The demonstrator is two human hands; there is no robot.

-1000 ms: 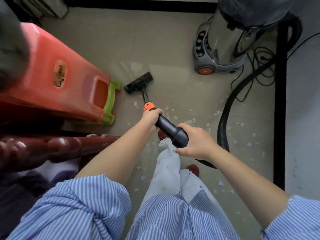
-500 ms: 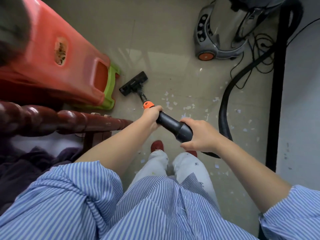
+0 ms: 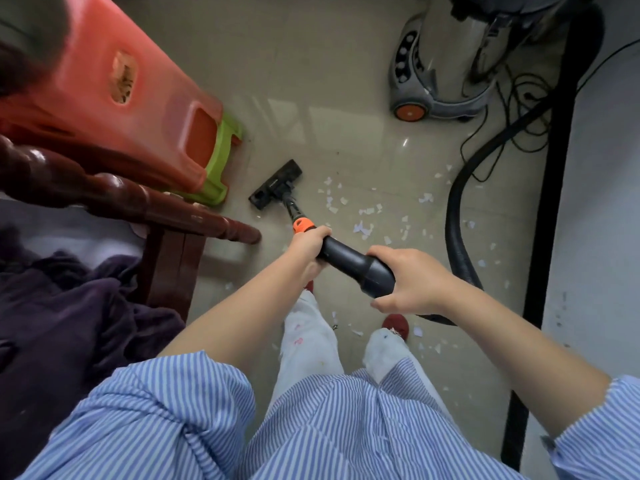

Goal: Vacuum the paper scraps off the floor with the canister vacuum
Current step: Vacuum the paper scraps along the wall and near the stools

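The left hand [image 3: 306, 242] and right hand [image 3: 412, 280] both grasp the black wand [image 3: 353, 263]. Its floor head [image 3: 276, 184] lies flat on the tiles, just beside stacked plastic stools [image 3: 145, 109] and a dark wooden rail [image 3: 138, 202]; paper scraps [image 3: 363, 228] lie scattered to its right. The canister vacuum [image 3: 446, 64] stands beyond, its hose [image 3: 457, 209] curving past them.

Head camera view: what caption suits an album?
Both hands, left and right, steer the vacuum wand toward paper scraps.

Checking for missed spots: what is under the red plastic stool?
A green stool is nested under the red stool, its legs showing at the base. The floor beneath both is covered, so any paper scraps there cannot be seen.
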